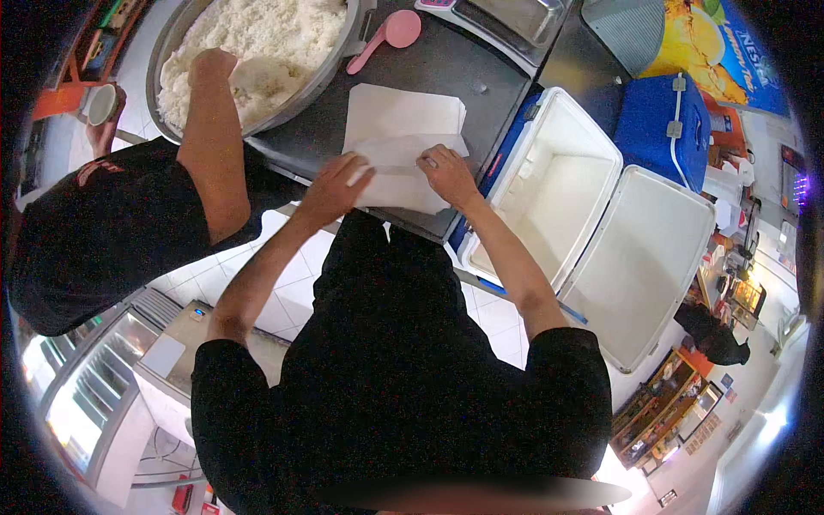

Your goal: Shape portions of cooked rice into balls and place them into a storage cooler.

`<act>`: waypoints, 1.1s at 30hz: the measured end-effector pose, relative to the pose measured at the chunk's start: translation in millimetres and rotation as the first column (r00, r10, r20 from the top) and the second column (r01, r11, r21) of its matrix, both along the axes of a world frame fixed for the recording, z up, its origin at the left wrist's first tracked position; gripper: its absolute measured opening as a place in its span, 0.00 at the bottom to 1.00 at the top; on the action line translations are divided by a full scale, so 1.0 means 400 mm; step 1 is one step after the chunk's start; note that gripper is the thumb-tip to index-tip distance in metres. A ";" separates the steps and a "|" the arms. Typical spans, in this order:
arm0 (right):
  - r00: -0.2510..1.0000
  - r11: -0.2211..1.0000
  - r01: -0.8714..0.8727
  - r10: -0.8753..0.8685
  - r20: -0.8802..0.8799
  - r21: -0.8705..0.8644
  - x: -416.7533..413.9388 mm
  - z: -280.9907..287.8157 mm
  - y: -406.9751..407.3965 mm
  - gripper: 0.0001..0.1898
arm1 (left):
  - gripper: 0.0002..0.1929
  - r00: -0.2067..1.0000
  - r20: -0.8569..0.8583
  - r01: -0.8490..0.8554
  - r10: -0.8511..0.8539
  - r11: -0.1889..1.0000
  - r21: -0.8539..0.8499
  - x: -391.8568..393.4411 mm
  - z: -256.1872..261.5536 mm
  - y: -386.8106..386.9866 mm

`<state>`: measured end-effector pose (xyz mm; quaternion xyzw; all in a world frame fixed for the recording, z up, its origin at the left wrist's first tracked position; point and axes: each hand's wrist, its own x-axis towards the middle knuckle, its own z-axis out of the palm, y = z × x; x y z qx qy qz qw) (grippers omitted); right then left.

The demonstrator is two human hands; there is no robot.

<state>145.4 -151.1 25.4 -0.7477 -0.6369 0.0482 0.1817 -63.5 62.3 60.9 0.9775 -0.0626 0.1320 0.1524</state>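
A stack of white paper sheets (405,116) lies on the dark tabletop in front of me, its near part overhanging or meeting the table's edge. My right hand (444,168) pinches the edge of a folded or raised top sheet (399,154) between thumb and fingers. At the left side of the same paper is my left hand (338,183), its fingers spread and slightly blurred; it seems to hold nothing. A pink scoop (402,29) rests beyond the stack.
A large metal pot of cooked rice (283,38) stands at the upper left, with a co-worker's hand (214,64) in it. An open cooler box (566,187) is close on the right, its lid (644,264) swung outward. A scale (508,26) sits at the back.
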 end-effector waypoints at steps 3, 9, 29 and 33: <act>0.999 0.999 -0.026 0.028 0.042 -0.046 -0.014 -0.001 0.005 0.09 | 0.14 0.997 0.074 0.008 0.000 0.994 -0.108 0.115 -0.002 -0.109; 0.964 0.989 0.150 -0.149 -0.221 -0.010 -0.053 -0.004 0.001 0.08 | 0.10 0.996 0.023 -0.078 0.083 0.983 -0.167 0.083 -0.228 -0.081; 0.985 0.974 0.133 -0.109 0.134 -0.185 0.069 -0.065 0.100 0.05 | 0.19 0.949 -0.230 -0.224 0.214 0.974 -0.019 0.226 -0.173 -0.008; 0.942 0.910 0.314 -0.335 -0.034 -0.271 -0.054 -0.106 0.070 0.07 | 0.06 0.936 -0.200 -0.319 0.290 0.938 -0.133 0.157 -0.237 -0.097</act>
